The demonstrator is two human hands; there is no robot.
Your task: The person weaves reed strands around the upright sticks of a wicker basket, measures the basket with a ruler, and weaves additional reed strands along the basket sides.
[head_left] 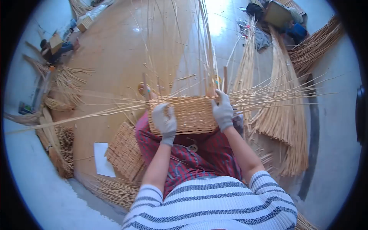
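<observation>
A rectangular woven wicker piece (191,115) rests on the person's lap, with long loose canes (205,42) spreading from its far edge and both sides. My left hand (165,118), in a pale glove, lies on its left part with the fingers curled; what they hold, if anything, is hidden. My right hand (223,110), also gloved, is closed at the right far corner of the weave, thumb and fingers against the edge and the canes there. Two upright sticks stand at the far corners, the right stick (225,78) just beyond my right hand.
A woven panel (125,151) and white paper (103,159) lie on the floor at left. Bundles of cane (283,111) stretch along the right side. More bundles (67,86) lie at left. Another person (57,50) sits at the upper left.
</observation>
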